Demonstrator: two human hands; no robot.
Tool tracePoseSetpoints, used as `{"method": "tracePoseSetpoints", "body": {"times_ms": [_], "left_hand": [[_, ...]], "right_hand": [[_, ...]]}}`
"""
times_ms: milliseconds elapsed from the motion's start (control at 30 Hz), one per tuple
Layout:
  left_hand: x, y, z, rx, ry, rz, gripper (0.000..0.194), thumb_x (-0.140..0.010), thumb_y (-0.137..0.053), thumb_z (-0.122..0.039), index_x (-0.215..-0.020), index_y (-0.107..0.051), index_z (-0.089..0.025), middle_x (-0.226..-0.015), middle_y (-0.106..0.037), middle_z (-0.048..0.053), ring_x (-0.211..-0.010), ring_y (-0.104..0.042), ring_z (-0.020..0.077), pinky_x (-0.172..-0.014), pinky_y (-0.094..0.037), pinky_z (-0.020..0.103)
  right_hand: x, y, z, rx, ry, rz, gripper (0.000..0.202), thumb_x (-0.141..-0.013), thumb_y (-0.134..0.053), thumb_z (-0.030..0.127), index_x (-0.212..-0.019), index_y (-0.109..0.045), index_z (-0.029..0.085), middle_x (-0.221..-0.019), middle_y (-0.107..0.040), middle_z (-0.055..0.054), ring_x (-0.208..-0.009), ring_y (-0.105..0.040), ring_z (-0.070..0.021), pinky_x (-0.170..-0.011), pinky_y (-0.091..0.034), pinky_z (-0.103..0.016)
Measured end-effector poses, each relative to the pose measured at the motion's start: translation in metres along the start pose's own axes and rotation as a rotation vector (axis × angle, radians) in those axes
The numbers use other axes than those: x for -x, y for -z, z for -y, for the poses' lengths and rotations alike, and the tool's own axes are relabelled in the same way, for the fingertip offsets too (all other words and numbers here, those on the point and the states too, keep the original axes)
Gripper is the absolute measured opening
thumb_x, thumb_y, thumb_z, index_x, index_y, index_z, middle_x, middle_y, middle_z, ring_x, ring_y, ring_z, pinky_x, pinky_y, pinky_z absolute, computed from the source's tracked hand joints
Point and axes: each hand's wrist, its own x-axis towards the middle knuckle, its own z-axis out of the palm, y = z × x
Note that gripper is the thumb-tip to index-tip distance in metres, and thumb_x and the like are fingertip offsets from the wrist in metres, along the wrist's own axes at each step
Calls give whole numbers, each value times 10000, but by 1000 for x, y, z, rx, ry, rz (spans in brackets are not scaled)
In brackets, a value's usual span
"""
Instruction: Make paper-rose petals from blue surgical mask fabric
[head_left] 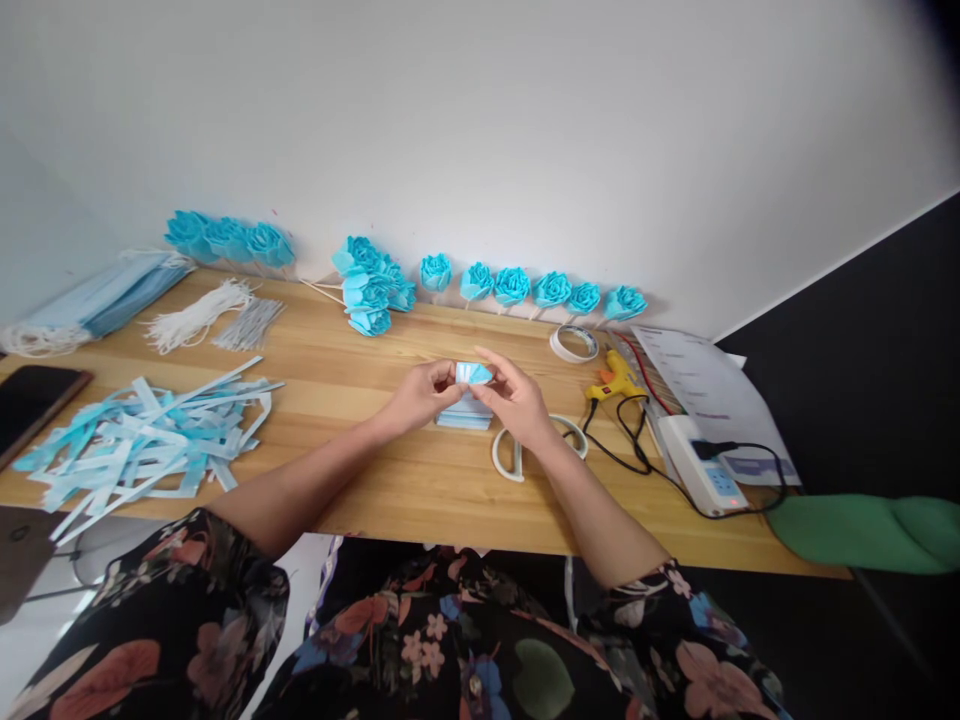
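Note:
Between my two hands is a small folded blue and white piece (473, 373), raised just over a stack of light blue pieces (463, 413) on the wooden table. My left hand (422, 396) pinches its left edge with thumb and fingertips. On the other side, my right hand (516, 398) has its thumb under the piece and its fingers at the right edge. Scissors with white handles (508, 456) lie partly hidden under my right wrist. Several blue flowers (512, 286) stand in a row along the wall.
Cut strips (157, 435), a phone (37, 400), white cords (199, 315), grey wires (249, 323) and face masks (112, 290) lie left. Tape (574, 343), a yellow glue gun (616, 376), its cable, a power strip (701, 465) and paper (705, 385) are right.

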Motion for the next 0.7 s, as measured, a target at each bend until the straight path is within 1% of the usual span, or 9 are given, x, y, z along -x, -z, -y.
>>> {"method": "tracePoseSetpoints", "body": {"times_ms": [100, 200, 267, 367, 433, 500, 600, 700], "left_hand": [[0, 0, 1, -7, -1, 2, 240, -758, -647, -376, -748, -576, -147, -646, -548, -7, -606, -484, 111, -552, -366, 224], [0, 1, 0, -9, -1, -5, 241, -761, -646, -378, -762, -579, -146, -659, -558, -5, -618, -492, 113, -561, -374, 226], [-1, 1, 0, -6, 2, -11, 246, -762, -647, -382, -769, -579, -146, -665, -563, -5, -622, -496, 113, -567, -378, 226], [-1, 2, 0, 8, 9, -27, 262, -759, -651, -396, -767, -574, -146, -655, -559, -9, -617, -493, 110, -564, -375, 222], [-1, 2, 0, 17, 14, -32, 273, -753, -657, -405, -767, -574, -145, -651, -557, -10, -615, -494, 110, -561, -372, 220], [-1, 1, 0, 28, 16, -22, 283, -752, -658, -414, -773, -580, -143, -658, -562, -7, -620, -499, 113, -563, -374, 221], [0, 0, 0, 40, 15, 7, 288, -763, -647, -422, -786, -591, -140, -671, -569, -3, -625, -503, 113, -565, -376, 222], [0, 0, 1, 20, 9, 17, 272, -766, -645, -403, -782, -594, -137, -662, -560, -8, -611, -488, 106, -555, -367, 219]], "right_hand": [[1, 0, -2, 47, 17, -13, 468, -830, -641, 324, -1292, -578, 276, -848, -611, 2, -734, -564, -127, -697, -490, -263], [1, 2, 0, 37, 32, -2, 432, -861, -596, 302, -1292, -576, 274, -807, -614, 9, -725, -588, -132, -708, -491, -274], [0, 2, 2, 8, 32, 2, 424, -884, -563, 312, -1306, -564, 269, -804, -621, 6, -733, -605, -137, -731, -500, -287], [-1, 2, 3, -48, -1, -4, 443, -908, -522, 366, -1343, -526, 279, -833, -627, -1, -741, -616, -139, -747, -519, -302], [-1, 1, 2, -68, -17, 1, 498, -886, -559, 393, -1368, -499, 284, -850, -622, 1, -747, -611, -138, -740, -525, -298], [-1, 0, 0, -47, -8, 3, 545, -846, -620, 383, -1368, -501, 278, -854, -610, 4, -754, -590, -134, -737, -516, -286], [0, 0, -5, 23, 12, -13, 535, -828, -642, 347, -1346, -530, 270, -836, -586, 6, -739, -551, -127, -722, -495, -272], [0, 0, -7, 47, 12, -20, 520, -831, -636, 345, -1337, -538, 274, -823, -575, 7, -718, -535, -127, -699, -486, -267]]}}
